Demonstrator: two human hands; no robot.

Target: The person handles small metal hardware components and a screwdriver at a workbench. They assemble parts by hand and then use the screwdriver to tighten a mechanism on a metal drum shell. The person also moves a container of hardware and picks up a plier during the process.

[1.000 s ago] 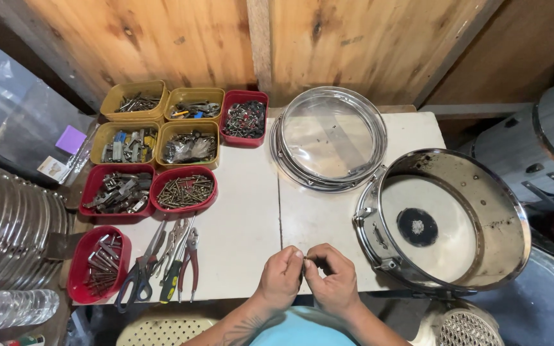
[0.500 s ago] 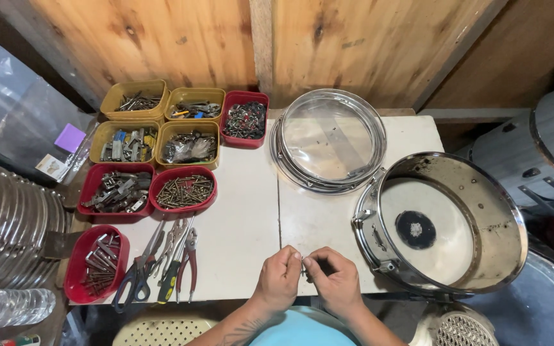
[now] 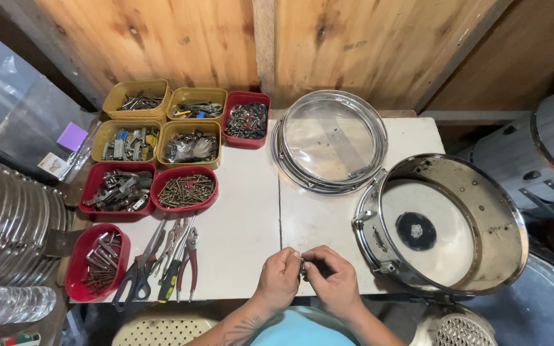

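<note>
Both hands, left (image 3: pixel 279 277) and right (image 3: pixel 332 279), pinch a small metal part (image 3: pixel 302 268) (kind unclear) between closed fingertips; the drum (image 3: pixel 447 224) beside them stands open, headless.

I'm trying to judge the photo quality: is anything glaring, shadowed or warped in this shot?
Head view: even, soft light; the white table looks bright but not blown out. Mild glare on the clear drum head and the drum shell rim. Wide-lens bending curves the edges. The small part between left hand and right hand is too tiny to resolve.
</note>
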